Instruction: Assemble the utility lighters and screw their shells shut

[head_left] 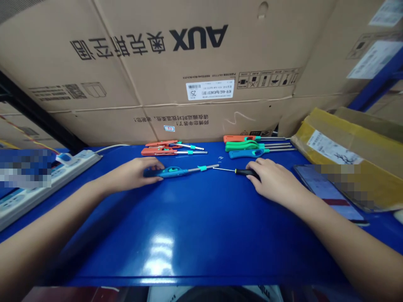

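My left hand [140,174] is closed round the handle of a blue long-necked lighter [174,172], whose metal tube points right and carries a turquoise clip. In my right hand [269,176] is a screwdriver [244,172] with a black handle, a yellow ring and a thin shaft pointing left. The shaft's tip is close to the end of the lighter's tube; whether they touch I cannot tell. Beyond the left hand lie red lighters [159,151]. Past the right hand are an orange lighter [239,138], green lighters [241,146] and another blue lighter [247,154].
A large cardboard box [157,84] walls off the back of the blue tabletop [189,235]. A white power strip [47,180] runs along the left. At right are a phone or tablet [324,188] and a yellow-taped carton [352,155]. Small white bits [220,158] lie mid-table.
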### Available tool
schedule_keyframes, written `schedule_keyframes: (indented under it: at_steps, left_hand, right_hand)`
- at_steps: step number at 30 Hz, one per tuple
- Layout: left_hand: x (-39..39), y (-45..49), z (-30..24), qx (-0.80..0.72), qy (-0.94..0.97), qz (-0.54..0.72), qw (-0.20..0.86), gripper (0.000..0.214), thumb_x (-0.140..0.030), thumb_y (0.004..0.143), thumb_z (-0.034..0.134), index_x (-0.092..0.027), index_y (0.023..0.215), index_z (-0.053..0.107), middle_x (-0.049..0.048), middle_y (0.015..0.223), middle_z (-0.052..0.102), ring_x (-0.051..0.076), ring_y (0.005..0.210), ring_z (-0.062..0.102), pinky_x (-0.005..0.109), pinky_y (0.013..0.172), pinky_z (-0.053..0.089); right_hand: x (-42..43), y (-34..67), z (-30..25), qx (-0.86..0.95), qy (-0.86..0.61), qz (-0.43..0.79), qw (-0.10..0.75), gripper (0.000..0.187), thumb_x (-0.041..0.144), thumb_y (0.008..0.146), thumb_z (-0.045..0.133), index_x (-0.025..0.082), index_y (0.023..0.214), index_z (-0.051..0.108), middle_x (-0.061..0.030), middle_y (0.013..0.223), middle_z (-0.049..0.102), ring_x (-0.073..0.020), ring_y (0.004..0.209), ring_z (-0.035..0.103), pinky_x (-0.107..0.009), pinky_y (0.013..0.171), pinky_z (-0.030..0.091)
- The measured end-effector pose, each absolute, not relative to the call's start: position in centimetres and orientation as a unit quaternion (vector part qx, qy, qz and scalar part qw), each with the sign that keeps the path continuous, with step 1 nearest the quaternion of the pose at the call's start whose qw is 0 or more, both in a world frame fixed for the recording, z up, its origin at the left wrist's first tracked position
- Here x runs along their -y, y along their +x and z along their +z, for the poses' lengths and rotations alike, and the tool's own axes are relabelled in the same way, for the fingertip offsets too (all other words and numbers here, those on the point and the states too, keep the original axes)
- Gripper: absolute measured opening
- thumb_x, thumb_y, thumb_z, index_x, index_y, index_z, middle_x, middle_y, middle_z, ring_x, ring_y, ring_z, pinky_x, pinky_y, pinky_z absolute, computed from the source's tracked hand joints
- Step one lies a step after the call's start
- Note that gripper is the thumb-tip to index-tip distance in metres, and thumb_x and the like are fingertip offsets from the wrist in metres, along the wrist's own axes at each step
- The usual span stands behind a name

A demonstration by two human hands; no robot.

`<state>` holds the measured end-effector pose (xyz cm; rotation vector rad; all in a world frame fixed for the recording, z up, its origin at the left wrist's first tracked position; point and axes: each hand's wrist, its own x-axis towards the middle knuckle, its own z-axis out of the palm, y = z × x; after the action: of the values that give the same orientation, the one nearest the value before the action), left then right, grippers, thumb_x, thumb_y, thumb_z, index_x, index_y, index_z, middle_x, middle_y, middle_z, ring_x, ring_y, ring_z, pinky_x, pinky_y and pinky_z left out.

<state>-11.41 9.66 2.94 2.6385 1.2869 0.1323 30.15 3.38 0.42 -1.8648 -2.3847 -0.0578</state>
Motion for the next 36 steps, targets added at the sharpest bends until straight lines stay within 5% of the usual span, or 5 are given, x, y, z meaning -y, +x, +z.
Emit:
schedule_keyframes:
  at_steps: [6, 20, 25, 31, 36]
  left_hand:
    - [-5.0, -6.4, 2.4, -0.379, 0.909, 0.044, 0.165, 0.029, -0.040, 0.094, 0.061, -0.023, 0.117, 0.065, 0.0056, 0.115, 0.069, 0.019, 0.100, 0.067, 0.028, 0.088, 0.053]
    - [0.1, -3.9, 3.0, -0.286, 0.928, 0.027, 0.239, 0.026, -0.029, 0.096, 0.062, -0.028, 0.122, 0.060, 0.0008, 0.120, 0.067, 0.018, 0.108, 0.064, 0.030, 0.094, 0.051]
    - [0.8, -2.3, 2.1, -0.310, 0.922, 0.073, 0.220, 0.027, -0.034, 0.097, 0.062, -0.026, 0.123, 0.062, 0.0024, 0.117, 0.069, 0.020, 0.105, 0.065, 0.033, 0.091, 0.052]
    - [0.1, -0.2, 1.3, -0.376, 0.846, 0.151, 0.347, 0.025, -0.043, 0.089, 0.073, -0.027, 0.109, 0.071, -0.0028, 0.100, 0.073, 0.014, 0.089, 0.068, 0.025, 0.079, 0.053]
    - [-2.2, -0.2, 0.8, -0.425, 0.827, 0.196, 0.311, 0.027, -0.045, 0.095, 0.063, -0.025, 0.109, 0.072, -0.0008, 0.102, 0.075, 0.016, 0.089, 0.069, 0.028, 0.078, 0.054]
  right_hand:
    - [-2.6, 29.0, 0.9, 0.800, -0.594, -0.017, 0.083, 0.039, 0.032, 0.096, 0.052, 0.019, 0.133, 0.055, -0.0154, 0.127, 0.060, -0.0328, 0.118, 0.057, -0.048, 0.097, 0.049]
    - [-3.4, 29.9, 0.4, 0.818, -0.562, 0.009, 0.118, 0.035, 0.006, 0.091, 0.043, 0.013, 0.120, 0.062, -0.0174, 0.116, 0.063, -0.0349, 0.110, 0.059, -0.051, 0.092, 0.048]
    - [-2.1, 28.7, 2.0, 0.868, -0.465, 0.070, 0.160, 0.022, 0.020, 0.097, 0.050, 0.022, 0.114, 0.064, -0.0084, 0.121, 0.063, -0.0237, 0.118, 0.056, -0.039, 0.103, 0.045]
    - [-1.2, 28.4, 3.1, 0.855, -0.375, 0.334, 0.130, 0.037, 0.052, 0.098, 0.054, 0.022, 0.114, 0.067, -0.0041, 0.104, 0.071, -0.0182, 0.093, 0.065, -0.031, 0.081, 0.051]
    - [-1.8, 28.3, 1.5, 0.872, -0.418, 0.184, 0.178, 0.032, 0.044, 0.097, 0.059, 0.020, 0.118, 0.063, -0.0069, 0.112, 0.067, -0.0224, 0.105, 0.061, -0.038, 0.092, 0.049]
